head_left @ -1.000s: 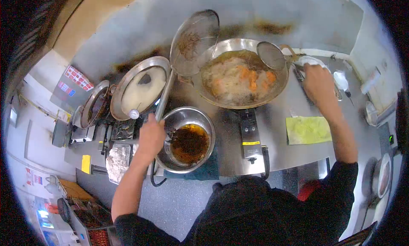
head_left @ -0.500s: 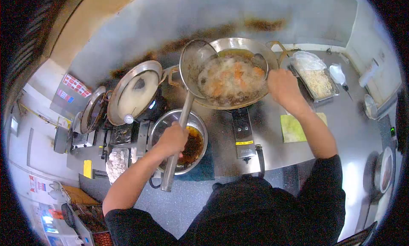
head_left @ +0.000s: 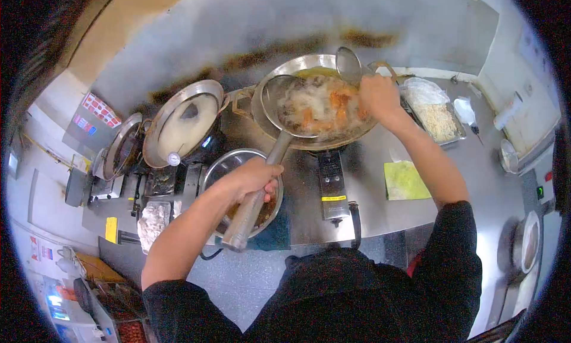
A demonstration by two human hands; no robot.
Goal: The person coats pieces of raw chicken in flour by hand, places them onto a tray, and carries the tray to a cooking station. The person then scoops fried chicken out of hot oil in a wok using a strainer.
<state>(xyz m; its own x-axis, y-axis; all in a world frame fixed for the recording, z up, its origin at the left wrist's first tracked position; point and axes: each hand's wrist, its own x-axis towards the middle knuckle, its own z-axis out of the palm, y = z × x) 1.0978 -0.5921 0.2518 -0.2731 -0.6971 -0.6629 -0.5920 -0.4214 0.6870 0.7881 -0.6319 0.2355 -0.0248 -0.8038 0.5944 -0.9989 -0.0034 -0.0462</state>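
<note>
My left hand (head_left: 254, 179) is closed round the thick metal handle of a large round strainer (head_left: 279, 145). The strainer's wide head reaches over the left side of a big wok (head_left: 324, 62), where orange-brown pieces of food (head_left: 340, 100) bubble in hot oil under steam. At the wok's right rim, my right hand (head_left: 379, 98) grips a ladle (head_left: 348, 65). Its round head is raised above the far part of the oil; the handle is mostly covered by the hand. Below my left forearm stands a steel bowl (head_left: 235, 154) with dark brown liquid, partly hidden.
Left of the wok is a second pan (head_left: 199, 88) of pale liquid with a thermometer (head_left: 173, 159). On the right lie a tray of pale shreds (head_left: 439, 123), a white scoop (head_left: 464, 111) and a yellow-green cloth (head_left: 406, 179). A burner control box (head_left: 333, 185) sits in front.
My right hand has lifted the ladle's head from the oil, up and away to the wok's far side. The strainer has moved slightly right and down, still in my left hand.
</note>
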